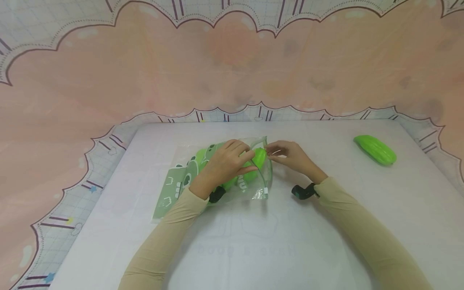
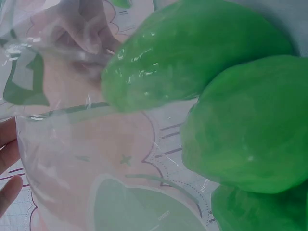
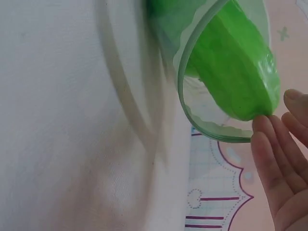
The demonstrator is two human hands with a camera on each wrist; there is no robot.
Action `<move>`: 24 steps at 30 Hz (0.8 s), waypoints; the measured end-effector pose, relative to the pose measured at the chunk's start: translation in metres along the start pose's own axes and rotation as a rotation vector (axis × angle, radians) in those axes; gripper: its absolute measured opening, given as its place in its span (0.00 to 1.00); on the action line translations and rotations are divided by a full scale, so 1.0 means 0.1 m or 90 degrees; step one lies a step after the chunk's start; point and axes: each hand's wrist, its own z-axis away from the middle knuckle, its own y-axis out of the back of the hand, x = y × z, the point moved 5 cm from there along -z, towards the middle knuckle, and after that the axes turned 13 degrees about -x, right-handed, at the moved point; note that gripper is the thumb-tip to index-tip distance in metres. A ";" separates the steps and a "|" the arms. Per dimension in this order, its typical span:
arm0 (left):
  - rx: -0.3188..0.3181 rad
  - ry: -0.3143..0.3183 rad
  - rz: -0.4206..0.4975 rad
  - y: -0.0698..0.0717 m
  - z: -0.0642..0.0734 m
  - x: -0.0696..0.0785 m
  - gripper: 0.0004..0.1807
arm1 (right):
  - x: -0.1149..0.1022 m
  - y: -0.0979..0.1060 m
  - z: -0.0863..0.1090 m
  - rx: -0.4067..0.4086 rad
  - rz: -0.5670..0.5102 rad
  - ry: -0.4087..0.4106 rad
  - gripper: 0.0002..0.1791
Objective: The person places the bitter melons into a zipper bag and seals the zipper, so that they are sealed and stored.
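A clear zip bag with green cartoon print lies on the white table, its mouth facing right and spread apart. Several glossy green, elongated, papaya-like fruits are inside it. My left hand lies over the bag, its fingers curled at the lip of the mouth. At the mouth, my right hand has its fairly straight fingers against the tip of one green fruit, with the thumb apart. That fruit's tip reaches the bag's rim, and the rest of it is inside.
Another green fruit lies alone toward the table's right back. A dark wrist strap hangs at my right sleeve. The white table ends at the back against a peach patterned cloth.
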 end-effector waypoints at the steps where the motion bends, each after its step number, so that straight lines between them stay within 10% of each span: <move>1: 0.000 0.000 0.000 0.00 0.00 0.00 0.17 | -0.01 -0.01 -0.01 -0.007 -0.016 0.002 0.19; 24: 0.001 -0.005 0.016 -0.03 0.03 0.01 0.17 | 0.03 0.11 0.18 -0.033 -0.007 -0.007 0.30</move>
